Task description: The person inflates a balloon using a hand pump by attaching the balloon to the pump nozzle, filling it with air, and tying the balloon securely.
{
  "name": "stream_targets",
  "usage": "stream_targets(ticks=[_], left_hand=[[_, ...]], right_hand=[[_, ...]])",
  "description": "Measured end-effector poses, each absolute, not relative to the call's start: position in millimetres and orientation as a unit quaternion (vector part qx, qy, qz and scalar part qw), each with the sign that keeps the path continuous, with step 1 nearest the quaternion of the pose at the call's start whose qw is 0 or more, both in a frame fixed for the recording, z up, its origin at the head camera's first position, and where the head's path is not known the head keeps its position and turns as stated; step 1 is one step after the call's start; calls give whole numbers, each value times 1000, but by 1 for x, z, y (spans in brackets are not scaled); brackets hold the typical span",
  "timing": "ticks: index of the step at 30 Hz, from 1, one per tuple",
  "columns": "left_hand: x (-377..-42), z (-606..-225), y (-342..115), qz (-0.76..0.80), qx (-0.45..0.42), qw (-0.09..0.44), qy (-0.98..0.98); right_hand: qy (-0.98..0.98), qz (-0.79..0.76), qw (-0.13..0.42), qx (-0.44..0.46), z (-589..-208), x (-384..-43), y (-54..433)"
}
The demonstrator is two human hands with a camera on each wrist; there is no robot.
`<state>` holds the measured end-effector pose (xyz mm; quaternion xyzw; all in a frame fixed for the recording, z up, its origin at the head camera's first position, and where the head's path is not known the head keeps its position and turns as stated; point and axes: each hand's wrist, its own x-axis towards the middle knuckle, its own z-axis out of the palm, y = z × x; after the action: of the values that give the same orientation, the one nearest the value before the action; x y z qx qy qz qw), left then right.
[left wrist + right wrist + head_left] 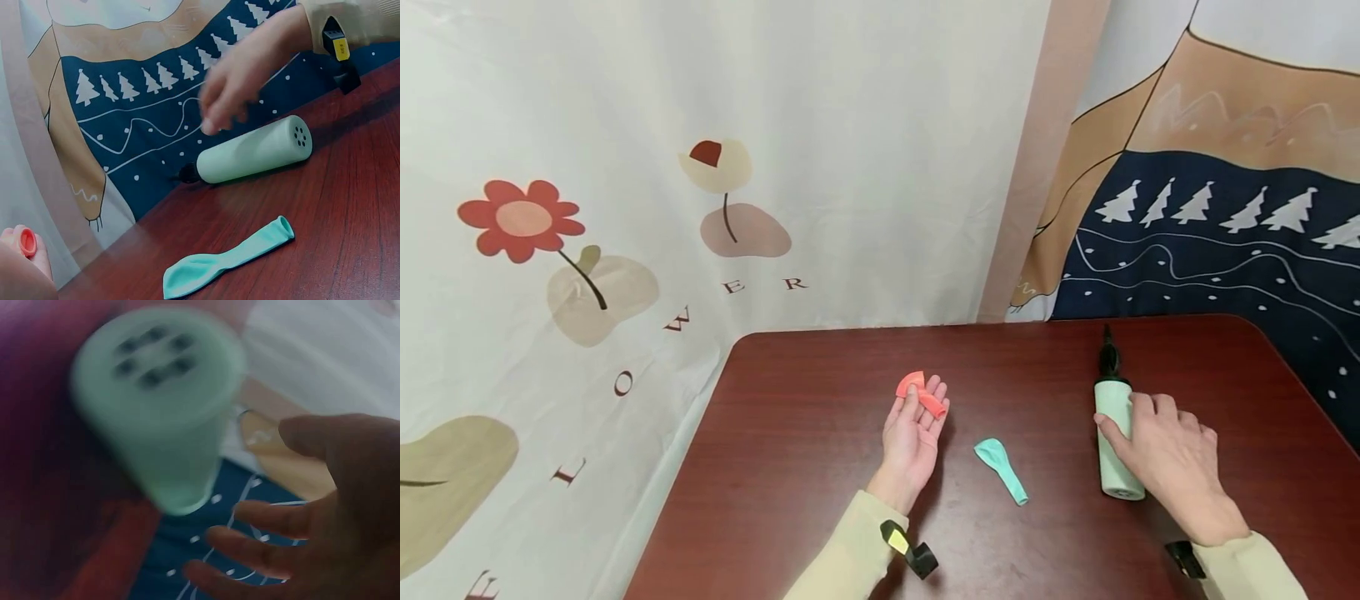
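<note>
My left hand (912, 442) is palm up above the table, its thumb pinching a folded coral balloon (934, 405) against the fingers. In the left wrist view the round mouth of this coral balloon (27, 242) peeks out between the fingertips. To the right of that hand, a mint-green balloon (1002, 471) lies flat and limp. A pale green hand pump (1117, 446) with a black nozzle lies on its side, its holed end towards me. Over its right side hovers my right hand (1176, 450), fingers spread; the right wrist view shows a gap between hand and pump.
Everything stands on a dark red-brown wooden table (790, 467) with rounded far corners. Behind it hangs a white cloth (880, 167) printed with flowers and letters. At the right back is a navy and tan cloth (1210, 258) with white trees.
</note>
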<state>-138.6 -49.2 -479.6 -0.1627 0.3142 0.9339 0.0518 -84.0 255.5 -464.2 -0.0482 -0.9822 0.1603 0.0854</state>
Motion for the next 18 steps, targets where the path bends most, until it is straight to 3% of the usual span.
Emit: stream_targets(ticks=[8, 18], left_hand=[[-137, -480, -53, 929, -162, 53, 329], [-138, -482, -56, 929, -168, 49, 326]], right_hand=[[-976, 174, -98, -85, -471, -89, 279], [-947, 248, -178, -94, -479, -103, 286]])
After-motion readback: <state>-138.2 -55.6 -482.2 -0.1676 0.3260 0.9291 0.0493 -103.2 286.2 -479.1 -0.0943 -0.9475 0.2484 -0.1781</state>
